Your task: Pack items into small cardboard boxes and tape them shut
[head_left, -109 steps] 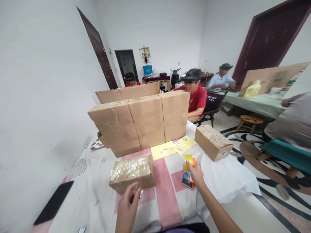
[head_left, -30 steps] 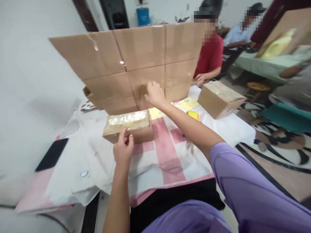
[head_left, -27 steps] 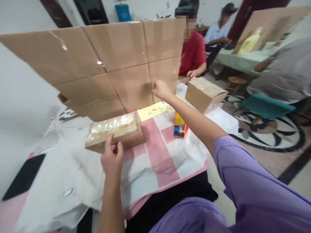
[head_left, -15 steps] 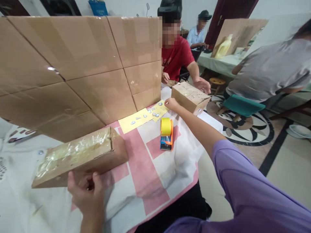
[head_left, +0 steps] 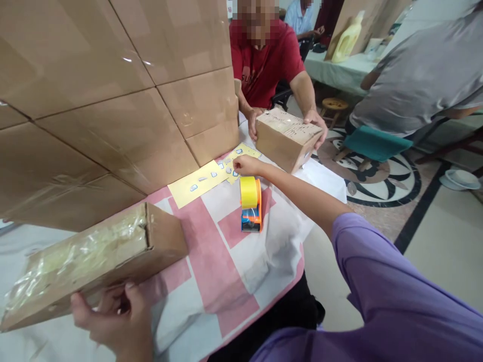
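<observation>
Head: right hand (head_left: pixel 246 165) now over sheet (head_left: pixel 241 150).

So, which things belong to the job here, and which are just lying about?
Probably part of the job: yellow sheets by the right hand; taped box near the left hand; tape dispenser.

Probably just around: yellow jug; wooden stool.

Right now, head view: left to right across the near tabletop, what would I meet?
Tape-topped cardboard box → left yellow sheet → tape dispenser → second cardboard box, held by a co-worker.
</observation>
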The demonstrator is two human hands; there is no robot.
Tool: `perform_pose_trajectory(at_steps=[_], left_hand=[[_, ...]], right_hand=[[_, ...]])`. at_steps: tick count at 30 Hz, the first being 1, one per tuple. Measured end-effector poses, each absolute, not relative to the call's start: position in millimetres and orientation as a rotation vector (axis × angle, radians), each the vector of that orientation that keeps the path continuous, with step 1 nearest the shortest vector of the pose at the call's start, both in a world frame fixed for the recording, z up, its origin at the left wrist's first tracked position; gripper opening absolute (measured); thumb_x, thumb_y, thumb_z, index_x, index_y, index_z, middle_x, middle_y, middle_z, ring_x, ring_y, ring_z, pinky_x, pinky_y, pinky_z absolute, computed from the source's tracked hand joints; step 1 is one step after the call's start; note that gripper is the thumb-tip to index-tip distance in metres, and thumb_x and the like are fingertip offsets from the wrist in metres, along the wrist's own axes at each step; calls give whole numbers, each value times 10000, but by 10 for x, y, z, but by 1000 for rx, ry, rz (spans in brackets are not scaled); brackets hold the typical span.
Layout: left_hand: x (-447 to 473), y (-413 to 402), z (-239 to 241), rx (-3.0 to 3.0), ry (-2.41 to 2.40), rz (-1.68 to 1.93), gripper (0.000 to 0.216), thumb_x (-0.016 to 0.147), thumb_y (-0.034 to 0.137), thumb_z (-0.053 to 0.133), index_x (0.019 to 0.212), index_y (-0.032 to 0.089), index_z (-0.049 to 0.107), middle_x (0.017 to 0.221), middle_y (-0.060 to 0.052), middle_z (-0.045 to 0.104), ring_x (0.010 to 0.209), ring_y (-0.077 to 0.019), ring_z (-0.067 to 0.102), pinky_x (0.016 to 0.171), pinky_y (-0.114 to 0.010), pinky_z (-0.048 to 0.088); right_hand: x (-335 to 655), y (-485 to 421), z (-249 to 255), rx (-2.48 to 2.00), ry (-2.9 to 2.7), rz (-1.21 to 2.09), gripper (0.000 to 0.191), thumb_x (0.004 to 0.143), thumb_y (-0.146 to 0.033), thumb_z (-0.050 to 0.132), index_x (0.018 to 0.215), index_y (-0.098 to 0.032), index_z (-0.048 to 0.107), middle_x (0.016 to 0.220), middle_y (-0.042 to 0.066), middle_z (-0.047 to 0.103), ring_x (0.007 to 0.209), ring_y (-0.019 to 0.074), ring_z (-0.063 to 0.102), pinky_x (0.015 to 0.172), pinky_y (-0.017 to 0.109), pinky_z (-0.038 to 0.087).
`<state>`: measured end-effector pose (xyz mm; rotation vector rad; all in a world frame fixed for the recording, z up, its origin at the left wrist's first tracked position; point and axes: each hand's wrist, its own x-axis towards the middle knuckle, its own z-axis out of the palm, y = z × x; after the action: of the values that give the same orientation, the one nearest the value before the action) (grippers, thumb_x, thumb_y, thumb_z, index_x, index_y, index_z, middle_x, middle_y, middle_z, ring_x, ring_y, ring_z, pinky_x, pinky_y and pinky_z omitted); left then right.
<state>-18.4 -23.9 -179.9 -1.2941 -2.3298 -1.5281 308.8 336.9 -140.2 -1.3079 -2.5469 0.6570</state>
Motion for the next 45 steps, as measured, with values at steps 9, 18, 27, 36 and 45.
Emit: perform_pose_trajectory(at_steps=[9,18,27,36,45], left_hand=[[247,-61,-1583,-1594,-1977,-1412,171,776,257,686,901,197,585,602,37,513,472,-120,464,465,-272,404],[1099,718,-539,-2135,-1923,-1989,185,985,372,588,1010,213,677,800,13,655,666,-91,576,626,-223,452],[1009,504,-626,-2019,-1864,-2107,241,1020,321,530,828,210,625,719,30,611,641,-94,545,611,-226,430],[974,424,-596,-2187,-1679,-1861,159,1029,237,500,910,223,604,801,43,634,726,-85,572,681,-209,438],[1048,384,-473,-2253,-1599,-1496,125,1001,147,502,921,220,563,745,61,586,643,-67,531,619,-205,384]], right_hand=[[2992,2775,-792,-1093,-2164,735,151,928,-240,560,944,-132,664,869,39,687,703,126,543,682,255,400],[2800,1552,-35,-500,-2287,519,124,992,-210,535,897,-175,606,864,18,646,756,144,550,728,275,410],[2677,1262,-179,-581,-2291,252,228,1054,-348,476,1094,-187,633,1042,76,618,909,196,607,758,310,486],[2632,1135,-356,-407,-2237,414,259,1042,-341,526,1117,-177,712,1013,68,636,893,167,633,785,312,533],[2650,1018,-383,-558,-2180,-121,273,1032,-247,449,897,-181,677,834,39,620,735,151,553,576,282,395]])
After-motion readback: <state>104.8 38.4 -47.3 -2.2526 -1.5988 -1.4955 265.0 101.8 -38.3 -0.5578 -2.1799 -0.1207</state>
